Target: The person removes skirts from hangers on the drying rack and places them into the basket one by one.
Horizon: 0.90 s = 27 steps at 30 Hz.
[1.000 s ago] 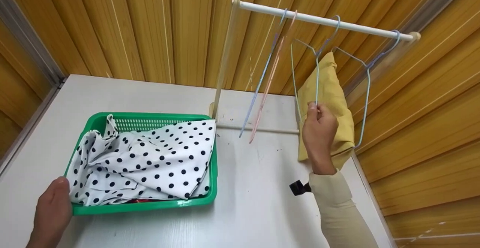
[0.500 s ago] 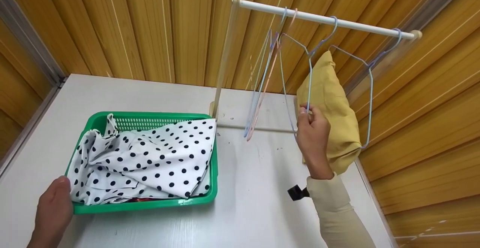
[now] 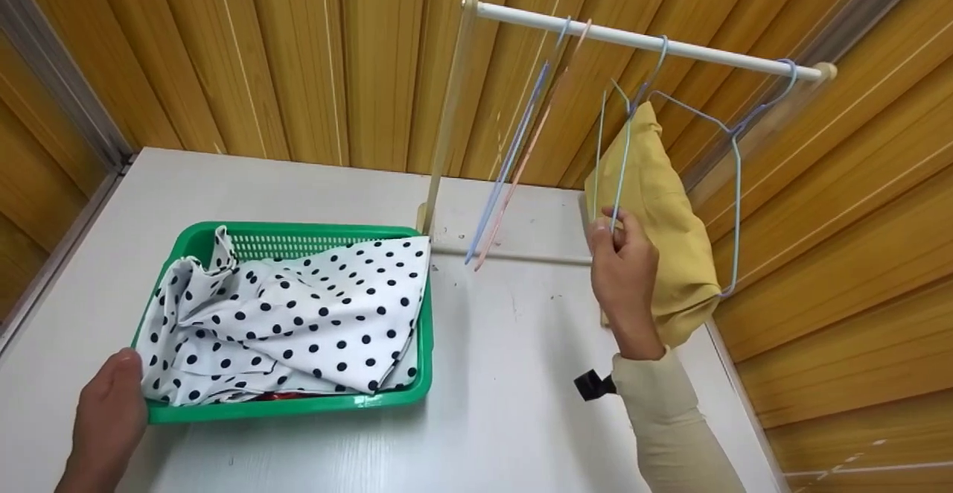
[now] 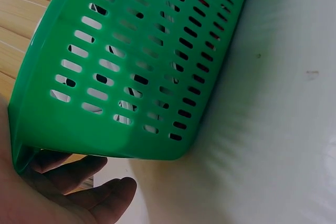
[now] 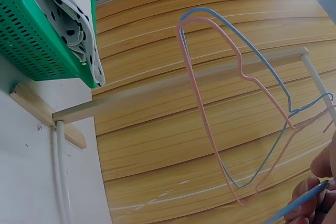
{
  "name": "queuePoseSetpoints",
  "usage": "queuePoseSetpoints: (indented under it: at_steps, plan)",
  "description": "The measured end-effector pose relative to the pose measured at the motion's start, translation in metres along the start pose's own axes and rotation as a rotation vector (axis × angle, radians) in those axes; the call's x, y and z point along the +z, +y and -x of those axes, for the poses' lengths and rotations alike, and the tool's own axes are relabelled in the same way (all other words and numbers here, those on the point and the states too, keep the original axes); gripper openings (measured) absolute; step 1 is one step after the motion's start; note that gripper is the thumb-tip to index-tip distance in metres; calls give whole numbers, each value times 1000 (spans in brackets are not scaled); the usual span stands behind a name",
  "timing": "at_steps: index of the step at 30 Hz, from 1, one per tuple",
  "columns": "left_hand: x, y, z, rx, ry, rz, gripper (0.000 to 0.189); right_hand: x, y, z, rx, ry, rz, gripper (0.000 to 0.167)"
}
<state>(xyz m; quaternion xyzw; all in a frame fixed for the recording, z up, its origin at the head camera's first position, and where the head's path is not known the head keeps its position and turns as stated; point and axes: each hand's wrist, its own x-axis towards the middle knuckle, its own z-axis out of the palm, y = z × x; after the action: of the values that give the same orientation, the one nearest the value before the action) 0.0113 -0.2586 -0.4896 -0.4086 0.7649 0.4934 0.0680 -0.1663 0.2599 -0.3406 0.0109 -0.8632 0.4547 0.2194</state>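
My left hand [image 3: 108, 411] grips the left end of a green plastic basket [image 3: 298, 407], thumb at the rim and fingers beneath it in the left wrist view. White cloth [image 3: 298, 322] with black dots lies bunched inside the basket. My right hand [image 3: 625, 262] pinches the lower part of a light blue hanger [image 3: 622, 158] between thumb and fingers. That hanger's hook stays over the white rail [image 3: 715, 53]. Just behind this hand, a yellow cloth [image 3: 666, 210] hangs from the rightmost blue hanger [image 3: 737, 210]. In the right wrist view, fingertips [image 5: 302, 208] show at the blue wire.
Left on the rail, a pink hanger [image 5: 194, 87] and another blue hanger [image 5: 262, 59] hang close together. The rack's wooden post [image 3: 450, 113] rises beside the basket's far right corner. Wood-patterned walls [image 3: 298, 53] border the white tabletop [image 3: 491, 418] behind and at the right.
My right hand has shifted slightly left with the pinched hanger, which swung left and turned partly back. The pink and left blue hangers have swung. My left hand and the basket stay put.
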Motion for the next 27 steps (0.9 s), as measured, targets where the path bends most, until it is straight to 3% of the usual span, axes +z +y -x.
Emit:
queuePoseSetpoints:
  at_steps: [14, 27]
  plan:
    - [1, -2, -4, 28, -13, -4, 74, -29, 11, -4, -57, -13, 180, 43]
    - [1, 1, -1, 20, 8, -7, 74, -80, 14, -9, -118, -54, 311, 48]
